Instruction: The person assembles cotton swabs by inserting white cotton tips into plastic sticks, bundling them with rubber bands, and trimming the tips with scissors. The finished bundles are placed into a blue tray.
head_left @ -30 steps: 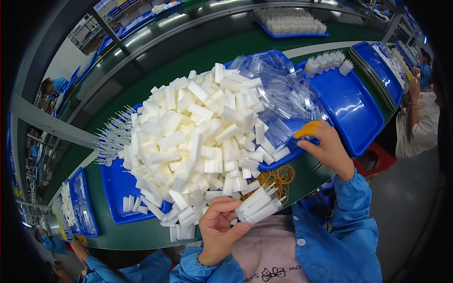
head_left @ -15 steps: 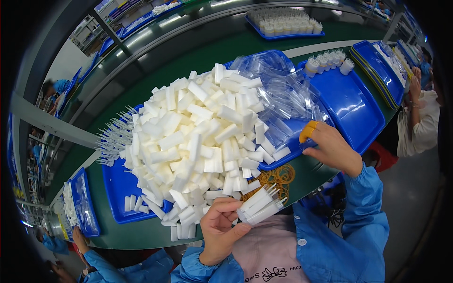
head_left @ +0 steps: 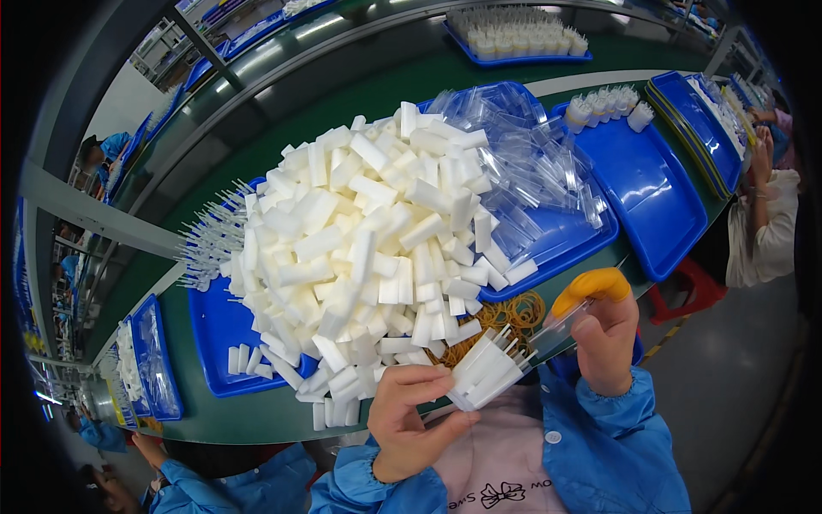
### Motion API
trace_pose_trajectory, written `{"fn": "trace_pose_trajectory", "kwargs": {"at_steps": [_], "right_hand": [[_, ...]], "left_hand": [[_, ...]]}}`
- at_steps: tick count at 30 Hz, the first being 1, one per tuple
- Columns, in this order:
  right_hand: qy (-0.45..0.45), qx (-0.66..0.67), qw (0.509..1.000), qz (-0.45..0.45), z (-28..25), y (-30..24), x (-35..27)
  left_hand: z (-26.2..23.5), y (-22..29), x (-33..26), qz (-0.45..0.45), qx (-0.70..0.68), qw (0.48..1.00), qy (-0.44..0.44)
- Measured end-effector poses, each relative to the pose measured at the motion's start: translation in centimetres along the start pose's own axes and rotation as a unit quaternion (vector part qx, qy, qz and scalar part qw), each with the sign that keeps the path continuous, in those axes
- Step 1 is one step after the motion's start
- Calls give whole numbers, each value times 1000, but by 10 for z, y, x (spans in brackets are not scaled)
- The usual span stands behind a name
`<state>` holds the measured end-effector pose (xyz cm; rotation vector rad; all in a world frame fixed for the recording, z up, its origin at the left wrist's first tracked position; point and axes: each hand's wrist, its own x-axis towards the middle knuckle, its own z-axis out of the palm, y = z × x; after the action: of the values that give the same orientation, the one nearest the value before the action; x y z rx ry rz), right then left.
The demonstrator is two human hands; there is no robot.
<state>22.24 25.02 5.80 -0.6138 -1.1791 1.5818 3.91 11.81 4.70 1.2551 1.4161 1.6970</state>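
Note:
Just in front of my chest, my left hand [head_left: 415,420] grips a small bundle of white blocks with thin white stems [head_left: 490,375] by its lower end. The stems point up and to the right. Close beside them, my right hand [head_left: 606,334] pinches a thin clear plastic piece [head_left: 558,329] between the thumb and a finger wearing an orange finger cot [head_left: 592,287]. The clear piece's near end reaches the stems; whether it touches them I cannot tell. Beyond both hands rises a big heap of white foam-like blocks [head_left: 368,236].
Clear plastic pieces [head_left: 522,154] fill a blue tray behind the heap's right side. Tan rubber bands [head_left: 518,315] lie near my hands. White stemmed parts [head_left: 210,244] stick out at left. Another blue tray [head_left: 655,206] holds several finished-looking bundles [head_left: 599,107]. Co-workers sit on both sides.
My right hand has come from the tray of clear pieces toward the bundle, bringing a clear plastic piece. The left hand keeps its hold, with the bundle turned slightly more upright.

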Motion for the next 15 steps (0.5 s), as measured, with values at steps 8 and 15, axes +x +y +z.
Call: {"fn": "trace_pose_trajectory", "kwargs": {"at_steps": [8,15], "right_hand": [[17,-25,1000,-5,3,7,0],[-9,7,1000,26,7,9,-1]], "left_hand": [[2,2,0,30,24,999,10],[5,4,2,18,54,998,-9]]}}
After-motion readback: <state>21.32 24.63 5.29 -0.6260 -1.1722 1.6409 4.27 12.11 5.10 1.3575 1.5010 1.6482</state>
